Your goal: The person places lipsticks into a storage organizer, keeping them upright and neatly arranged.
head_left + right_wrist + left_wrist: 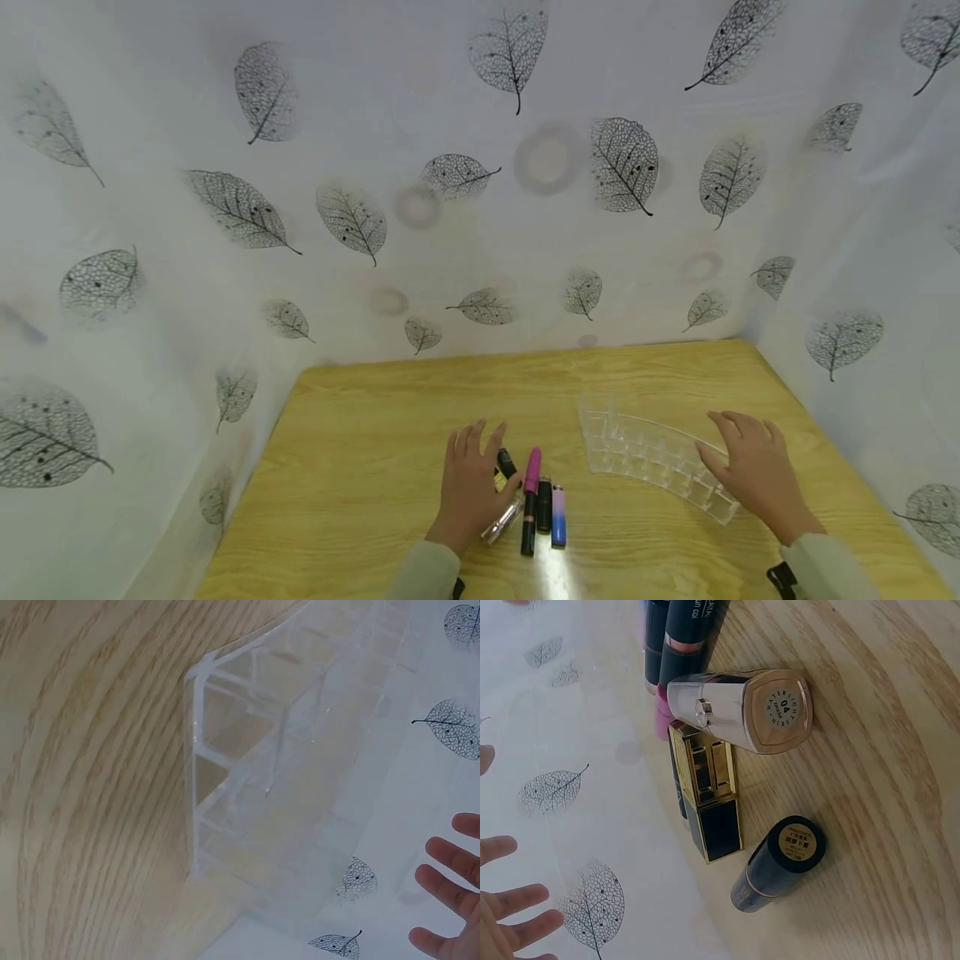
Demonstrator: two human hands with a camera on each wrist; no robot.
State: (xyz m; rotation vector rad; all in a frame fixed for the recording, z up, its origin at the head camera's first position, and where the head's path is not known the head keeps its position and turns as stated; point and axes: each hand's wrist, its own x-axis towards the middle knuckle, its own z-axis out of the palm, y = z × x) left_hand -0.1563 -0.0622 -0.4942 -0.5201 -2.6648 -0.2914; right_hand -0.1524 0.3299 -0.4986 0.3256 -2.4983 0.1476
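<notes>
My left hand (474, 479), fingers spread, is above or beside a group of cosmetic tubes and holds nothing. Among them are a clear-sided lipstick (712, 709) marked 04, a black-and-gold lipstick (718, 825) and a black lipstick (780, 862). Right of that hand lie a long pink-and-black tube (531, 500), a black tube (544, 506) and a pink-to-blue tube (558, 517). My right hand (757, 475), also with loose fingers, is at the right end of a clear, curved, compartmented organizer (652, 457). Whether it touches the organizer is unclear.
A wooden table (375, 433) carries everything. White sheeting (465, 242) printed with dark leaf skeletons rises behind it and along both sides. Bare tabletop lies between the tubes and the organizer, and to the left of my left hand.
</notes>
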